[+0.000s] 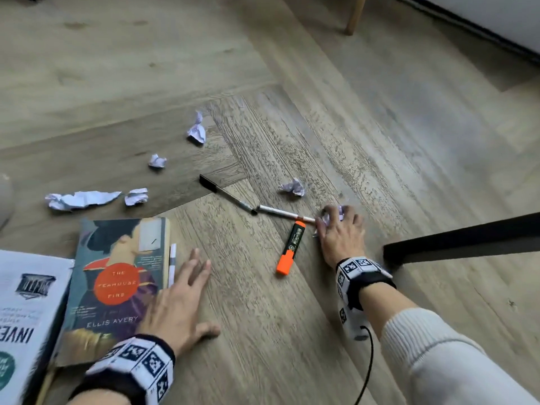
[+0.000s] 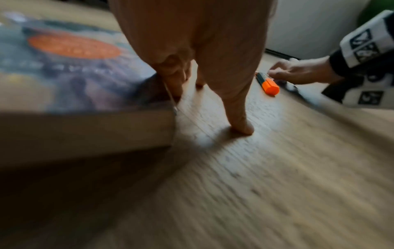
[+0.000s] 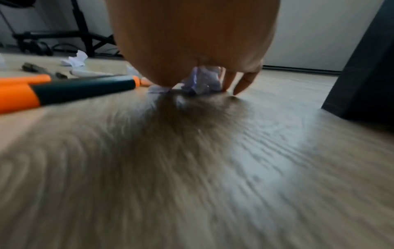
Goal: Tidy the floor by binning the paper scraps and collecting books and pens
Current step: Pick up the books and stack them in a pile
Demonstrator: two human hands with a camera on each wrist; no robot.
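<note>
On the wooden floor my right hand (image 1: pixel 336 226) curls its fingers round a crumpled paper scrap (image 3: pixel 202 80) beside the orange highlighter (image 1: pixel 290 248). My left hand (image 1: pixel 181 290) lies flat with straight fingers on the floor, touching the right edge of a novel with an orange disc on its cover (image 1: pixel 114 285). A white pen (image 1: pixel 172 267) lies along that book's edge. A black pen (image 1: pixel 226 194) and a white-and-orange pen (image 1: pixel 285 213) lie end to end beyond the highlighter. Several more paper scraps are strewn farther off, such as the long one (image 1: pixel 81 199) and a ball (image 1: pixel 293 187).
A second book with a white cover (image 1: pixel 26 317) lies at the far left, partly under the novel. A black furniture leg (image 1: pixel 461 244) stands just right of my right hand. A wooden leg (image 1: pixel 355 14) and a white baseboard are at the back.
</note>
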